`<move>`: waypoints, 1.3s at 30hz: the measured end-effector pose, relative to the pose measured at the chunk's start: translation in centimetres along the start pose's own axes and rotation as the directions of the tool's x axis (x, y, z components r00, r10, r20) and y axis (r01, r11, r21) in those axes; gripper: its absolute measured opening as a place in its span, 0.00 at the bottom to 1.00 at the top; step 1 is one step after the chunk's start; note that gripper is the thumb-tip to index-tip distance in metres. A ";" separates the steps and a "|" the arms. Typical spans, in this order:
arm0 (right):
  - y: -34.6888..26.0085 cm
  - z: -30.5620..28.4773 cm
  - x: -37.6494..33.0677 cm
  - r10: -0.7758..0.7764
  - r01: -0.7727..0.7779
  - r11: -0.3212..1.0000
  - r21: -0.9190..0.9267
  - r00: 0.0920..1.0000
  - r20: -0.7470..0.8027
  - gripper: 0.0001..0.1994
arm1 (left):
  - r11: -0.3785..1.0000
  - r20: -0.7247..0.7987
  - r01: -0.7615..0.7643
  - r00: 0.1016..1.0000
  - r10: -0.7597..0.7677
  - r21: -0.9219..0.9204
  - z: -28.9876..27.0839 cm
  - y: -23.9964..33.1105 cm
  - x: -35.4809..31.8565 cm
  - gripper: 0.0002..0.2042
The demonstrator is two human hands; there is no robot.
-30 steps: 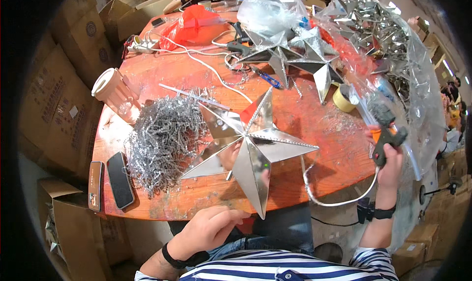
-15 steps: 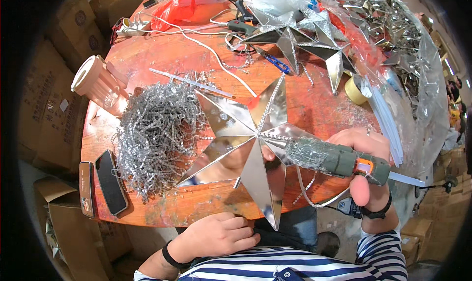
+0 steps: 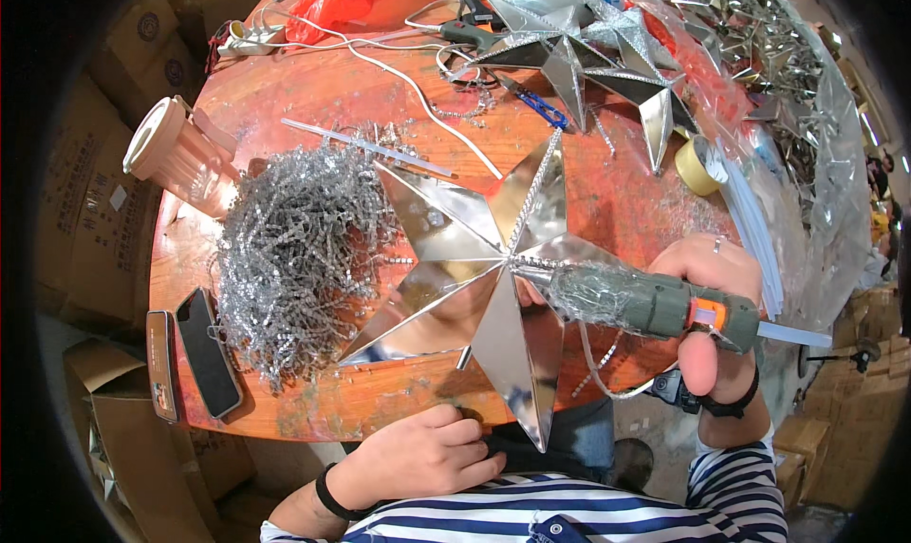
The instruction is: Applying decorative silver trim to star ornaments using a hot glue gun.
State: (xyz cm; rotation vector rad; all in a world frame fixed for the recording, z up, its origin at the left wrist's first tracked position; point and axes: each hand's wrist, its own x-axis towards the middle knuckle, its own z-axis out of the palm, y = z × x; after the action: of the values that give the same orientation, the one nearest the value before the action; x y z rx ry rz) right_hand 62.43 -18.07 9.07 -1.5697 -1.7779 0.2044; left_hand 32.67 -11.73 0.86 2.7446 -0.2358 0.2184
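Head view: work at an orange-red table [image 3: 370, 405]. The large silver star [image 3: 512, 339] lies near the table's front edge, its lowest point reaching past that edge; a beaded silver strip [image 3: 539, 182] follows the ridge of its upper arm. The right hand [image 3: 716, 270] is closed around a dark green glue gun [image 3: 626, 301], thumb beneath, with the nozzle directed at the star's centre; whether the tip touches cannot be told. A translucent glue stick [image 3: 797, 335] projects from the gun's rear. The left hand [image 3: 427, 456], fingers curled, is near the front edge, left of the star's lowest point; whether it grips anything cannot be told. Left of the star is a heap of silver tinsel [image 3: 299, 258], with a lidded cup [image 3: 190, 159] behind it and a dark phone [image 3: 209, 353] at its near side. Beyond the star lie blue-handled pliers [image 3: 543, 108] and smaller-looking silver stars [image 3: 655, 125]; a tape roll [image 3: 699, 166] sits to the right.
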 end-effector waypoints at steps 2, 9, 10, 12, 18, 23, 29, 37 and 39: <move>-0.1 -0.3 -0.2 -0.010 0.010 1.000 -0.018 1.000 0.021 0.42 | 1.000 -0.036 -0.006 0.999 0.006 -0.003 0.3 -0.1 -0.1 0.16; 0.0 -0.8 -1.3 -0.039 0.039 0.999 -0.014 0.998 0.043 0.42 | 0.974 -0.363 0.034 0.925 -0.115 -0.222 0.9 -0.1 -1.2 0.15; -0.1 -0.9 -1.4 -0.033 0.034 0.999 -0.015 0.998 0.045 0.42 | 0.957 -0.391 0.026 0.909 -0.142 -0.288 1.1 -0.2 -1.4 0.15; -0.2 -1.0 -1.5 -0.089 0.091 0.995 -0.030 0.994 0.068 0.35 | 0.944 -0.442 0.015 0.881 -0.168 -0.330 1.2 -0.4 -1.4 0.14; -1.0 -1.6 -2.3 -0.098 0.110 0.991 -0.079 0.985 0.143 0.18 | 0.858 -0.518 -0.003 0.798 -0.308 -0.513 1.2 -0.6 -1.8 0.10; 1.0 -0.9 -3.3 -0.280 0.275 0.959 0.064 0.954 0.110 0.26 | 0.876 -0.510 -0.006 0.815 -0.275 -0.482 0.9 -0.7 -1.4 0.09; 0.2 -1.2 -4.0 -0.205 0.192 0.977 0.092 0.966 0.158 0.19 | 0.889 -0.475 0.014 0.842 -0.257 -0.458 0.8 -0.8 -1.2 0.08; 0.5 -0.9 -5.3 -0.180 0.170 0.982 0.082 0.974 0.137 0.07 | 0.896 -0.473 0.017 0.845 -0.250 -0.443 0.9 -0.7 -1.1 0.09; 0.1 -0.9 -5.6 -0.173 0.166 0.984 0.061 0.976 0.129 0.07 | 0.903 -0.480 0.018 0.842 -0.245 -0.429 0.9 -0.7 -1.1 0.09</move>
State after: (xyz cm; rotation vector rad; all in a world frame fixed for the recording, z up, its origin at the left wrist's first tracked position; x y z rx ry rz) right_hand 62.97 -23.46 7.28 -1.3884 -1.9846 0.2752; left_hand 31.82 -11.32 -0.45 2.1662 0.0632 0.7742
